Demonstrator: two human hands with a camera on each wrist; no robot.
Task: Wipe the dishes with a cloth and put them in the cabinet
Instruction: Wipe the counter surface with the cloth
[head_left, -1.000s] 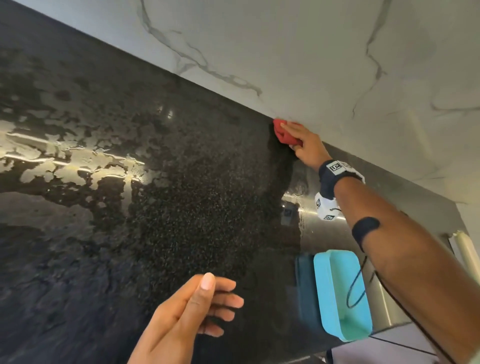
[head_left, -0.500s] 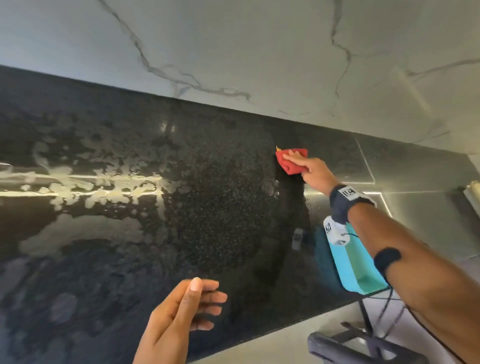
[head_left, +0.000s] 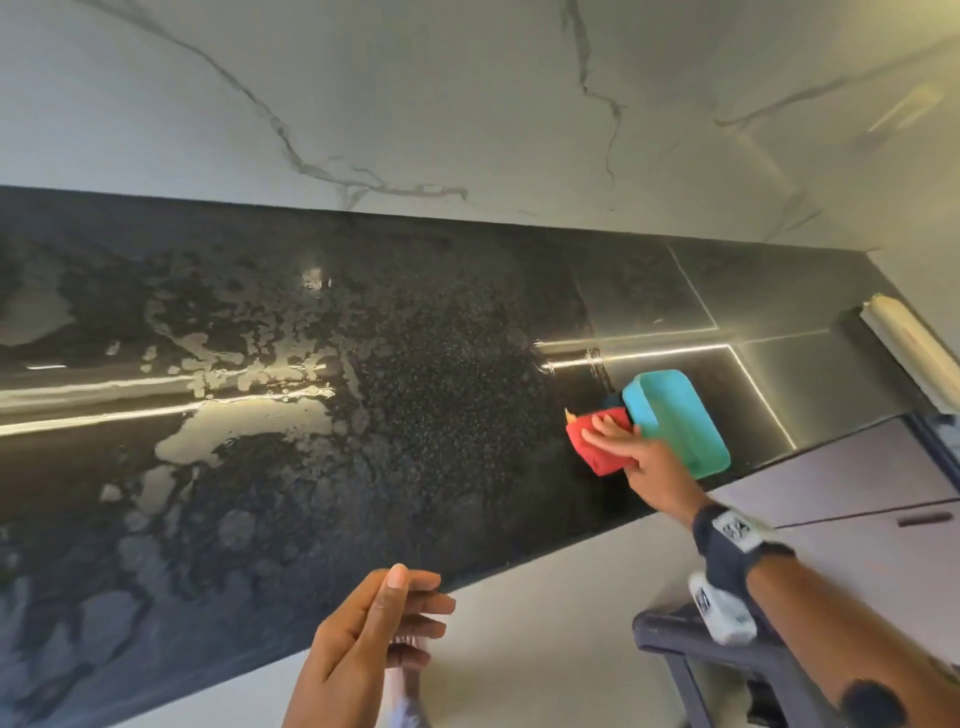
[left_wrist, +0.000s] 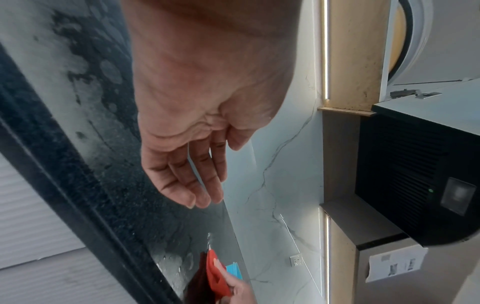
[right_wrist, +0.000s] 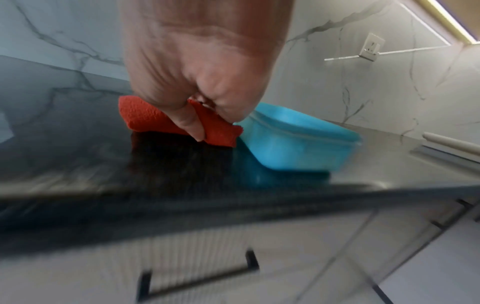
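A folded red cloth (head_left: 597, 452) (right_wrist: 145, 119) (left_wrist: 217, 275) lies on the black speckled counter (head_left: 415, 415). My right hand (head_left: 618, 441) (right_wrist: 207, 123) holds it down, with the thumb and fingers pinching a fold. The cloth touches the left end of a turquoise plastic container (head_left: 675, 421) (right_wrist: 298, 144), which stands open side up near the counter's front edge. My left hand (head_left: 410, 608) (left_wrist: 197, 191) hovers over the front edge with fingers relaxed and nothing in it.
Water patches (head_left: 234, 426) cover the counter's left half. A whitish roll (head_left: 909, 353) lies at the far right end. Grey drawer fronts (head_left: 857, 493) with dark handles (right_wrist: 197, 273) run below. A dark stool frame (head_left: 701, 654) stands under my right arm. Marble wall behind.
My right hand has dragged the red cloth from the back wall toward the front edge, ending against the turquoise container. The left hand has stayed near the front edge.
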